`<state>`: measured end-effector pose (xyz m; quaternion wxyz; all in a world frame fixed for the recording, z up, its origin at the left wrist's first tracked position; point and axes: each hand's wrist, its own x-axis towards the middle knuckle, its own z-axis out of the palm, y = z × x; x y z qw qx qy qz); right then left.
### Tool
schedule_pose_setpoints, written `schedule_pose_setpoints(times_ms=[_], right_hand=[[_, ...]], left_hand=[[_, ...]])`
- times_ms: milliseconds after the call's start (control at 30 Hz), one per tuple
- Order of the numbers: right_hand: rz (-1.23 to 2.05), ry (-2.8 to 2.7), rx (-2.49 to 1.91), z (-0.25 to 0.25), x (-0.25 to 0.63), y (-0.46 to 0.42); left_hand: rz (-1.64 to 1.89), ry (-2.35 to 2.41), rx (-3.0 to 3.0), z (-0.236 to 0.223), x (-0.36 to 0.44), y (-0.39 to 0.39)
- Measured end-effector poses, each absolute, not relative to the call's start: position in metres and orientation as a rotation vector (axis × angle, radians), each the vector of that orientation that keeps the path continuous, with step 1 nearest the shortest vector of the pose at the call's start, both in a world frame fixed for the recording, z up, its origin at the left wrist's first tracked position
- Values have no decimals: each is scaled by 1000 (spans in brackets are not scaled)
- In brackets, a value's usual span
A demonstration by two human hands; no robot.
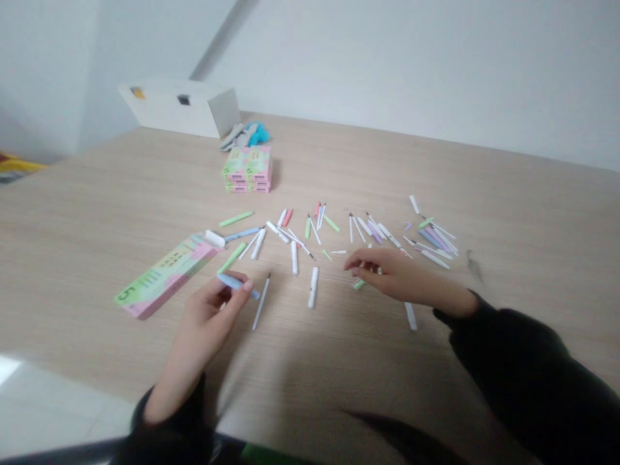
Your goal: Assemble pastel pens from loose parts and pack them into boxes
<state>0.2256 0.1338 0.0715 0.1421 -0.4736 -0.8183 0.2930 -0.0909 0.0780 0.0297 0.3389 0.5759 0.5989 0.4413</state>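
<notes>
My left hand (213, 307) pinches a light blue pen barrel (237, 284) between thumb and fingers, above the table. Just right of it a thin white refill (261, 302) with a dark tip lies on the wood. My right hand (375, 268) hangs over the loose pen parts, fingers curved and a gap left between them and the thumb. No object shows in it. A green piece (359, 284) lies partly hidden beneath it. A white pen barrel (313, 287) lies between my hands, and another white piece (411, 316) is near my right wrist.
A long pink-and-green box (169, 274) lies at left, its white end flap open. Stacked matching boxes (247, 169) stand farther back, near grey and blue gloves (246, 135) and a white box (179, 110). Several refills, caps and barrels are scattered across the table (508, 213).
</notes>
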Motion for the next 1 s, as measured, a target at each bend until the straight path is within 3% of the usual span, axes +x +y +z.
schedule_pose_setpoints(times_ms=[167, 333, 500, 667, 800, 1000], right_hand=[[593, -2632, -1013, 73, 121, 218], [427, -2738, -1005, 49, 38, 282], [438, -2837, -1108, 29, 9, 294], [365, -2760, -1093, 52, 25, 286], [592, -2441, -1023, 92, 74, 246], [1181, -1888, -965, 109, 159, 133]], left_hand=[[1187, 1657, 1540, 34, -96, 79], [1195, 1662, 1494, 33, -96, 79], [1210, 1658, 1498, 26, -98, 82], [1273, 1600, 1487, 22, -97, 85], [1336, 1545, 1371, 23, -91, 84], [1308, 997, 1092, 28, -59, 89]])
